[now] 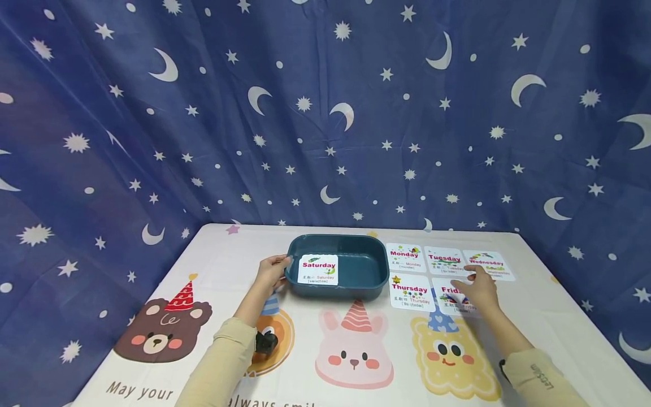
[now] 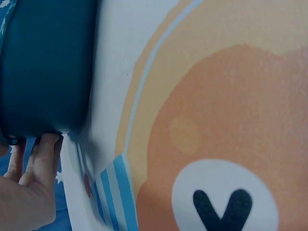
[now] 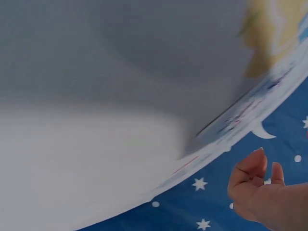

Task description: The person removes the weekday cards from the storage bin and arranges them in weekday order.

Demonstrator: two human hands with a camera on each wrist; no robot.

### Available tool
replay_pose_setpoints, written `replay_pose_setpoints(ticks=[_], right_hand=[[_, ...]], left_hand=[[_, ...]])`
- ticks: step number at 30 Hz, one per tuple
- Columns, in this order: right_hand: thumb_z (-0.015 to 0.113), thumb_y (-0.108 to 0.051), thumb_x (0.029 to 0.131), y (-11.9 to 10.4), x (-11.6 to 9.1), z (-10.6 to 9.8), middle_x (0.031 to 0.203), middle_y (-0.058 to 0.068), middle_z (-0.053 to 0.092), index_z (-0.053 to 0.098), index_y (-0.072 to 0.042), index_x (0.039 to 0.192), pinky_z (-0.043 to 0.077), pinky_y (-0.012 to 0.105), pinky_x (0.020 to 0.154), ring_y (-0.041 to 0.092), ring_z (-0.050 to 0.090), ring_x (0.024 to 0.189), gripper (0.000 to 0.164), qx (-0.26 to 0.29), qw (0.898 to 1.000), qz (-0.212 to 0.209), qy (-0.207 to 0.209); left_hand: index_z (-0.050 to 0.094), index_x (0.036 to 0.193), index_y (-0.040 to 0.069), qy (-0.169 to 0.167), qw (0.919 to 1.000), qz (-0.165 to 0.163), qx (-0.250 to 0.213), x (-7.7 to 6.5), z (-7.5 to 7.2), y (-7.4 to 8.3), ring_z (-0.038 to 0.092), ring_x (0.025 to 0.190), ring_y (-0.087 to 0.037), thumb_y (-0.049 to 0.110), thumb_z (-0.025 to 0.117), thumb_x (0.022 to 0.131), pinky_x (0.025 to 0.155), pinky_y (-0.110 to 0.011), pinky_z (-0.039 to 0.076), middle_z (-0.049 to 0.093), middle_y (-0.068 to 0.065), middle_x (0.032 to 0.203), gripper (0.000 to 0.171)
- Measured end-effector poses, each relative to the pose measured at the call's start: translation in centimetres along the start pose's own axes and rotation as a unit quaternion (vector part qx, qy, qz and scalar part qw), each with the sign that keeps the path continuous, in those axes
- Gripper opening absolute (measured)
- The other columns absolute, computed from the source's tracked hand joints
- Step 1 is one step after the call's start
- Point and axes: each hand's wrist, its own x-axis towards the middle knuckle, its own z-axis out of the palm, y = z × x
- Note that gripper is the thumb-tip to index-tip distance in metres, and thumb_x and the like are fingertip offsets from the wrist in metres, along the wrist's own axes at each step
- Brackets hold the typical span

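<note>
Friday card on table — word's end hidden by my right hand, fingers parted. Tub — left end gripped by my left hand, Saturday card inside. Alongside: Monday card, Tuesday card, Wednesday card, Thursday card.

Teal bin — navy curtain (white-starred)

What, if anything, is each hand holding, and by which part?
The left hand grips the dark-teal, rounded-rectangular, plastic-looking bin by its left end; the right hand holds nothing visible.

head: bright — even | left wrist: dimmer | right wrist: dim — soft shadow across tablecloth, edge bowed
</note>
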Motion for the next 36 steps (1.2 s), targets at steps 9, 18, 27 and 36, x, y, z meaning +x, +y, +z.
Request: replay_pose_setpoints(ticks=[9, 18, 27, 36], right_hand=[[0.062, -0.012, 0.087, -2.5, -0.7, 0.6, 0.098, 0.021, 0.054, 0.045, 0.008, 0.125, 0.038, 0.019, 0.050, 0.005, 0.043, 0.059, 0.047, 0.075, 0.997, 0.012, 0.014], [0.058, -0.011, 0.091, -6.0, -1.5, 1.8, 0.093, 0.011, 0.059, 0.054, 0.002, 0.118, 0.040, 0.015, 0.056, -0.002, 0.045, 0.063, 0.030, 0.146, 0.989, 0.004, 0.022], [0.055, -0.004, 0.092, -9.1, -2.5, 3.0, 0.103, 0.019, 0.060, 0.058, 0.003, 0.114, 0.049, 0.012, 0.062, -0.008, 0.052, 0.064, 0.023, 0.230, 0.973, -0.022, 0.021], [0.053, -0.007, 0.095, -12.2, -2.7, 4.1, 0.117, 0.026, 0.058, 0.055, 0.005, 0.122, 0.052, 0.013, 0.066, -0.004, 0.059, 0.073, 0.029, 0.287, 0.956, -0.036, -0.049]], left_hand=[[0.053, 0.129, -0.001, 0.000, 1.0000, 0.004, 0.000, -0.1, 0.0, 0.0, 0.063, 0.086, -0.017, 0.019, 0.053, 0.097, 0.068, -0.023, 0.054, 0.056, -0.020, 0.124, 0.038], [0.052, 0.130, 0.001, 0.005, 1.0000, -0.003, 0.006, 0.0, -0.1, -0.2, 0.063, 0.094, -0.022, 0.019, 0.052, 0.097, 0.073, -0.027, 0.055, 0.055, -0.020, 0.126, 0.038], [0.051, 0.131, 0.000, -0.002, 1.0000, -0.006, -0.003, -0.1, 0.0, 0.1, 0.062, 0.094, -0.022, 0.018, 0.052, 0.097, 0.066, -0.022, 0.053, 0.053, -0.021, 0.126, 0.039], [0.051, 0.132, 0.001, -0.005, 1.0000, -0.008, 0.003, -0.1, 0.0, 0.2, 0.061, 0.100, -0.025, 0.019, 0.051, 0.097, 0.067, -0.022, 0.053, 0.053, -0.021, 0.128, 0.039]])
